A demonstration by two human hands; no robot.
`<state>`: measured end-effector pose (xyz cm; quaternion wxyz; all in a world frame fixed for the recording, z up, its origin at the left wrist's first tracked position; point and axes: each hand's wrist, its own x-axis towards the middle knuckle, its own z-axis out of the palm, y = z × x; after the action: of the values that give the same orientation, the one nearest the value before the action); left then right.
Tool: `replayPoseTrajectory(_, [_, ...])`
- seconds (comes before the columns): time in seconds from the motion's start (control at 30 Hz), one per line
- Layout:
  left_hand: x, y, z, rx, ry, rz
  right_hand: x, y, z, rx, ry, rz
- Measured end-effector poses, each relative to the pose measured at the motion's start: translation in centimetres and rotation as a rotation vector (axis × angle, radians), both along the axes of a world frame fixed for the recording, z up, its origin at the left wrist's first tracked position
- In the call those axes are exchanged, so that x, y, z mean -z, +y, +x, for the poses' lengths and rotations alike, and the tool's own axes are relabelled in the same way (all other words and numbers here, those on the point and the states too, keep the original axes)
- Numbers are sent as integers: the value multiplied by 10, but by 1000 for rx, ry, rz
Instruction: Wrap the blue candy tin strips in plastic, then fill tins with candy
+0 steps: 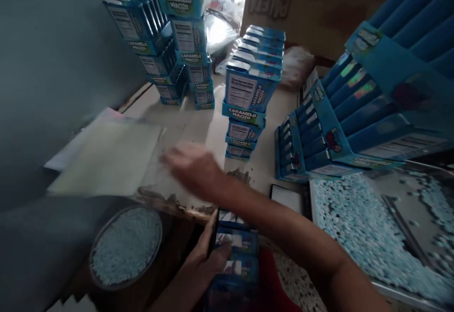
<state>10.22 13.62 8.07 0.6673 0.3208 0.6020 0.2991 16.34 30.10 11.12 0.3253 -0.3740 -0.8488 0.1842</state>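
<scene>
Low in the view, my left hand [209, 255] is closed around the side of a blue display box [243, 272] filled with small candy packs, its thumb lying over the packs. My right hand [195, 168] reaches across in front of me above the table edge. It is smeared by motion, with its fingers looking curled, and I cannot make out whether anything is in them. Close to its fingertips lies a stack of pale, see-through plastic sheets [106, 158] at the table's left corner.
Tall stacks of blue candy boxes stand at the back left [191, 38], the middle [244, 99] and the right [340, 113]. A metal tray of blue-white candies [358, 222] lies at right. A round tub of candies [126, 246] sits low at left. A cardboard box [319, 14] stands behind.
</scene>
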Motion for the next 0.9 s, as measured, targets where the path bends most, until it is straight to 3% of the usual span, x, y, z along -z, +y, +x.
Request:
replayPoseTrajectory(0.1, [-8,-1,-14,159,-87,69,12,37,35,52,-38,8])
replayPoseTrajectory(0.2, [-12,14,-34,325,107,230,21,49,59,50,-9,9])
replayPoseTrajectory(0.27, [-6,27,-42,235,317,406,27,49,66,39,35,23])
replayPoseTrajectory(0.37, [12,35,-38,-118,549,552,33,48,72,9,26,-14])
replayPoseTrajectory(0.47, [28,21,-23,-222,333,369,42,38,84,-25,49,-226])
replayPoseTrajectory(0.7, [42,-35,-22,-28,-109,-41,90,-23,120,149,760,-1036])
replayPoseTrajectory(0.8, [40,-41,-26,41,-279,-78,95,-26,104,205,920,-1041])
replayPoseTrajectory(0.9, [33,-39,-29,-54,-239,-22,87,-5,59,185,821,-899])
